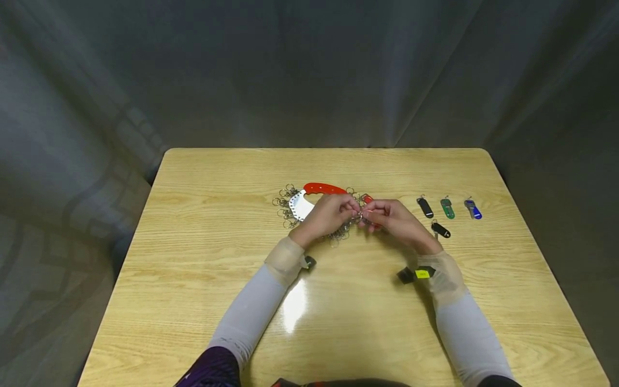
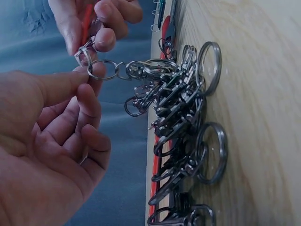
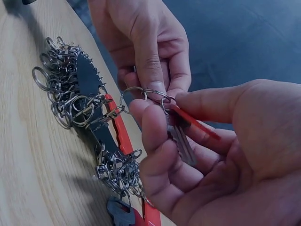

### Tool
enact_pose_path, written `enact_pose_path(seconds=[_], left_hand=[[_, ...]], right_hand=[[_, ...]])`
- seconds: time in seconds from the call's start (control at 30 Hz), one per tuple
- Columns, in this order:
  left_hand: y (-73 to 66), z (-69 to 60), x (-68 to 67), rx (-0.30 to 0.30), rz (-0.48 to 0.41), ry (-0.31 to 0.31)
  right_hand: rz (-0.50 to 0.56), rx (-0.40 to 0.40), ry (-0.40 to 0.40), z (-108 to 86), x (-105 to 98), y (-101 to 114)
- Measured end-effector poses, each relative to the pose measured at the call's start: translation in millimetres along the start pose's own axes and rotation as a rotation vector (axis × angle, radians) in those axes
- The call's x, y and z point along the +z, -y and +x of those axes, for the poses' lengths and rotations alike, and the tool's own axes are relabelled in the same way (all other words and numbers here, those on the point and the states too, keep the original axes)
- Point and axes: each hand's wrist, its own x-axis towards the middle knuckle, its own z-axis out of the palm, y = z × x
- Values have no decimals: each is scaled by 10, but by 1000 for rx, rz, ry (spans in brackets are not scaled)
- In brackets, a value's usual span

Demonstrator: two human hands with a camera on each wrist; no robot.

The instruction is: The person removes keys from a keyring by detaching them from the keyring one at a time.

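Observation:
A key carrier made of a white curved plate (image 1: 298, 207) with a red handle (image 1: 324, 188) lies on the table, its edge lined with many metal clasps and split rings (image 2: 176, 113). My left hand (image 1: 329, 215) pinches one split ring (image 2: 104, 79) between thumb and forefinger, pulled out from the clasps. Facing it, my right hand (image 1: 396, 217) grips a red key tag (image 3: 197, 123) and a silver key (image 3: 184, 146), whose small ring meets the split ring. Fingertips partly hide whether the two rings are linked. Another key (image 3: 120, 212) with a red tag hangs at the carrier's end.
Right of my hands lie two black key tags (image 1: 425, 207) (image 1: 440, 230), a green one (image 1: 447, 208) and a blue one (image 1: 476, 212), with keys. The wooden table (image 1: 217, 215) ends at a dark curtain (image 1: 290, 75).

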Motion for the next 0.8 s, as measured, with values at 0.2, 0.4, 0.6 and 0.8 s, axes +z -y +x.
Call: enact_pose_path(seconds=[0.2, 0.4, 0.6, 0.8], left_hand=[[-2, 2, 16, -2, 11, -14], [-10, 5, 54, 7, 18, -27], [-1, 1, 63, -28, 9, -50], [-10, -17, 29, -3, -6, -25]], right_hand=[[-65, -12, -43, -25, 6, 9], [-149, -39, -76, -30, 43, 23], [-146, -78, -104, -32, 86, 42], [-129, -118, -153, -22, 113, 35]])
